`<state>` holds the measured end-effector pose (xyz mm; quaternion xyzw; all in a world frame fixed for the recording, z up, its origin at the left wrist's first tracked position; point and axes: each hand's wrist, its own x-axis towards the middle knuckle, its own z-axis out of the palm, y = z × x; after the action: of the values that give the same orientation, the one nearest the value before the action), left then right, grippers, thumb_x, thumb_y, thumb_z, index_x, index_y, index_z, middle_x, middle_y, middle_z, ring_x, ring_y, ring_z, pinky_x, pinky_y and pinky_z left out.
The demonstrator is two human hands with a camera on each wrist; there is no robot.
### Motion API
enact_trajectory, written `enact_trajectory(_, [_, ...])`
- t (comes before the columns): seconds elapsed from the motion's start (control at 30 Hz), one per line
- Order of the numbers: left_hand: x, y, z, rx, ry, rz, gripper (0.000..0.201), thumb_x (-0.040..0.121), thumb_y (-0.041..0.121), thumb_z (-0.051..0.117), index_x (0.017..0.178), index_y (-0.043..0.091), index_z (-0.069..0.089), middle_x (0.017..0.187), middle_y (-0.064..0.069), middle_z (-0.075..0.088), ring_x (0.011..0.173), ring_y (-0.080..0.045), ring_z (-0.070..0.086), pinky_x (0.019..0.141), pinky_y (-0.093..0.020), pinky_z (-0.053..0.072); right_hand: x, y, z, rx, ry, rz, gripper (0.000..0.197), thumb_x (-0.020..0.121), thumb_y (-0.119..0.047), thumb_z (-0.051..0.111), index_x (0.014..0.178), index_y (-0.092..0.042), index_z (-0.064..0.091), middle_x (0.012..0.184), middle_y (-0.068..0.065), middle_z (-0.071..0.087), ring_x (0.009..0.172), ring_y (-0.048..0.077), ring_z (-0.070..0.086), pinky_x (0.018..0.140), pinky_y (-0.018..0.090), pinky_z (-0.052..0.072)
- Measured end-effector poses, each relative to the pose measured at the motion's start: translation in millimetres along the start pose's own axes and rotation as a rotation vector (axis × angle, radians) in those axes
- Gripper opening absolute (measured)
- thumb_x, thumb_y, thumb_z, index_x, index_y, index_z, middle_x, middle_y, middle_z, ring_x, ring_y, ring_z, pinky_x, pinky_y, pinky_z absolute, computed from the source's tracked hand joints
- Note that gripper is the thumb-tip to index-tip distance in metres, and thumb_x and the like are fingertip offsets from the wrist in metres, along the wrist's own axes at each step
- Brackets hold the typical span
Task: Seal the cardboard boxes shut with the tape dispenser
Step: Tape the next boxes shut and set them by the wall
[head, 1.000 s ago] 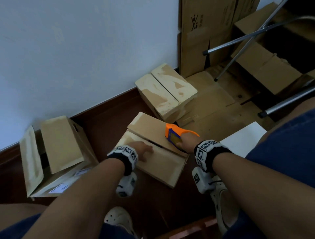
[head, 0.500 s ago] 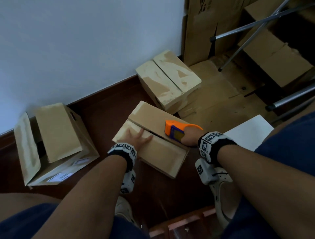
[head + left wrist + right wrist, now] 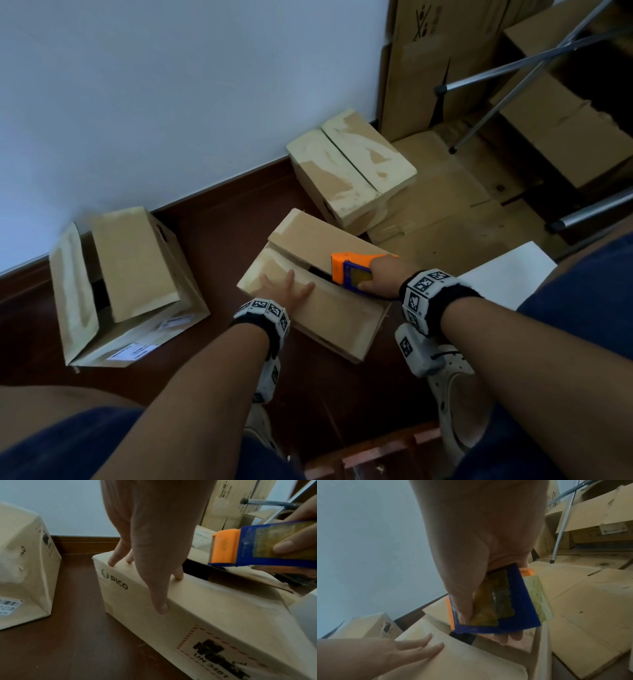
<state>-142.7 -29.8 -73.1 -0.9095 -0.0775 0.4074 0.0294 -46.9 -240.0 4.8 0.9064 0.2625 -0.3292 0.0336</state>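
A long cardboard box (image 3: 335, 318) lies on the dark wooden floor in front of me, its two top flaps almost meeting, with a dark gap (image 3: 317, 270) between them. My left hand (image 3: 286, 286) lies flat on the near flap with fingers spread, thumb over the box's front edge (image 3: 160, 607). My right hand (image 3: 380, 275) grips an orange and blue tape dispenser (image 3: 349, 269) at the right end of the seam; its orange toothed end (image 3: 223, 547) points left along the gap. In the right wrist view the thumb presses the dispenser's (image 3: 496, 604) blue side.
A box with raised flaps (image 3: 123, 284) stands at the left by the wall. A closed box (image 3: 349, 168) sits behind, on flattened cardboard (image 3: 442, 219). Tall folded cartons (image 3: 428, 61), metal stand legs (image 3: 520, 65) and a white sheet (image 3: 507, 274) are on the right. My feet in light clogs (image 3: 455, 404) are below.
My left hand slid left along the near flap and spread flat. The right hand and dispenser stayed at the right end of the seam. My head has moved closer.
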Motion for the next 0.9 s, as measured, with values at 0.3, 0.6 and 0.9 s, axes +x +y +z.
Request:
enact_trajectory(0.3, [-24, -3, 1, -0.087, 0.002, -0.079, 0.082, 0.092, 0.037, 0.057, 0.152, 0.019, 0.004, 0.138, -0.018, 0.046, 0.123, -0.036, 0.047, 0.093, -0.042, 0.044, -5, 6, 8, 0.006, 0.082, -0.023, 0.032, 0.09, -0.044, 0.059, 0.098, -0.013, 0.057, 0.087, 0.005, 0.057, 0.08, 0.022, 0.058, 0.069, 0.032, 0.048])
enact_trajectory(0.6, [-32, -10, -1, -0.078, 0.018, -0.042, 0.09, 0.081, 0.055, 0.065, 0.149, 0.019, 0.019, 0.13, -0.012, 0.053, 0.118, -0.03, 0.053, 0.092, -0.038, 0.045, 3, 4, 4, 0.189, 0.133, -0.053, 0.028, 0.087, -0.042, 0.062, 0.089, -0.016, 0.052, 0.087, 0.006, 0.059, 0.08, 0.023, 0.059, 0.071, 0.035, 0.051])
enact_trajectory(0.9, [-19, -53, -25, -0.237, 0.359, -0.095, 0.092, 0.079, 0.059, 0.063, 0.15, 0.034, 0.01, 0.158, 0.003, 0.007, 0.145, -0.029, 0.012, 0.112, -0.06, 0.019, -2, -10, 1, 0.469, 0.255, -0.054, 0.029, 0.086, -0.038, 0.063, 0.088, -0.008, 0.059, 0.082, 0.011, 0.061, 0.074, 0.025, 0.059, 0.062, 0.031, 0.043])
